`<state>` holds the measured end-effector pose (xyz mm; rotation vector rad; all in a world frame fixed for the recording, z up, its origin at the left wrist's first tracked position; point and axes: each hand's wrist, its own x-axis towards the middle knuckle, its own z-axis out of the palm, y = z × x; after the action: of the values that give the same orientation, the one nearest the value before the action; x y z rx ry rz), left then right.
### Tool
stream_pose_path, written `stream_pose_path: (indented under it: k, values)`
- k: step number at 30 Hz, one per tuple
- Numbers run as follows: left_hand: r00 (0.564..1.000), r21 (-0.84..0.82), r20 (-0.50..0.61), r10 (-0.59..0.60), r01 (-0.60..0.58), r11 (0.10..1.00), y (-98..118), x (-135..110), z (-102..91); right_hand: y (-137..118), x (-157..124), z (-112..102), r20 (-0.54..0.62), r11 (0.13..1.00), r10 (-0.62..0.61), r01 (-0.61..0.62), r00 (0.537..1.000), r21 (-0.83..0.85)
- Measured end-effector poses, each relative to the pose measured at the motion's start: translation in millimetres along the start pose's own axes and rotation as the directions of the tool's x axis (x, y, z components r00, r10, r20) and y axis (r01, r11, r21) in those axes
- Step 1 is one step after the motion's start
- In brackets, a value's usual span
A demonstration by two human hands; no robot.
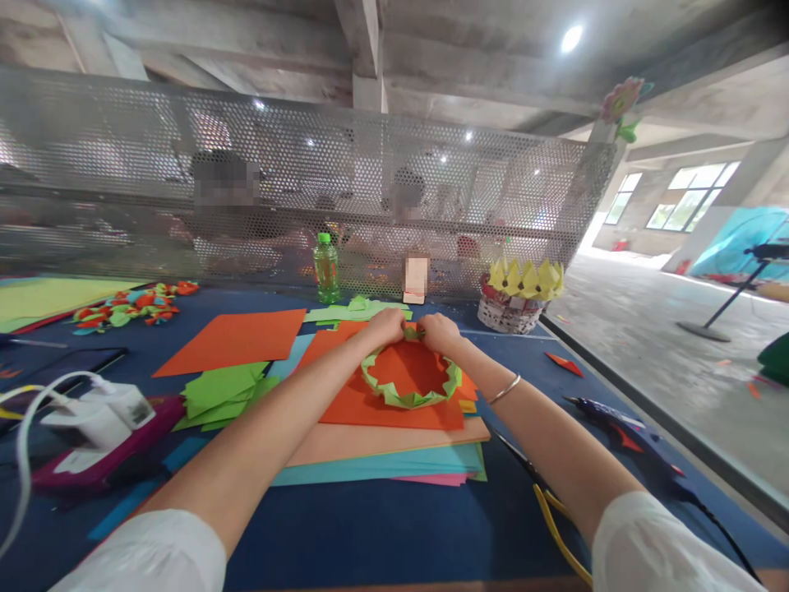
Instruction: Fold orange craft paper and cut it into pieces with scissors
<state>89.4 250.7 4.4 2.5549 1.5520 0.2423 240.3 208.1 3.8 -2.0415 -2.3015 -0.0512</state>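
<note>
A ring of folded light-green paper with a zigzag edge lies on an orange sheet. At the ring's far side, my left hand and my right hand pinch it from either side, close together. Both hands are closed on the paper, and a small green part shows between the fingertips. Beneath the orange sheet is a stack of coloured paper in peach, blue and pink. Left of it sit green paper pieces and another orange sheet.
A yellow-topped paper basket stands at the back right, a green bottle near the mesh partition. Yellow-handled scissors and a glue gun lie right. A purple power strip with chargers sits left.
</note>
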Motion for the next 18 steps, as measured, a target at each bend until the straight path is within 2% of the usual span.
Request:
stream_pose_path:
  k: [6,10,14,16,18]
  values:
    - [1.000,0.030,-0.013,0.014,-0.014,0.999,3.3,-3.1,3.2,1.2,-2.6,3.8,-0.053,0.999,-0.022,0.024,0.998,0.035]
    - [0.997,0.021,0.007,0.083,-0.083,0.996,3.8,-9.5,-4.7,6.4,-13.4,-5.2,-0.137,0.993,-0.082,0.093,0.987,0.078]
    - [0.988,0.006,-0.018,0.155,-0.155,0.988,4.1,-24.6,-26.1,21.1,-42.5,-27.6,-0.179,0.966,-0.212,0.234,0.961,0.111]
    - [0.982,-0.002,-0.038,0.184,-0.184,0.983,4.2,-40.4,-38.4,31.5,-64.0,-38.0,-0.145,0.938,-0.300,0.319,0.943,0.135]
    - [0.974,-0.018,-0.008,0.227,-0.227,0.974,4.2,-62.6,-49.2,42.4,-87.2,-44.3,-0.088,0.901,-0.386,0.395,0.918,0.176]
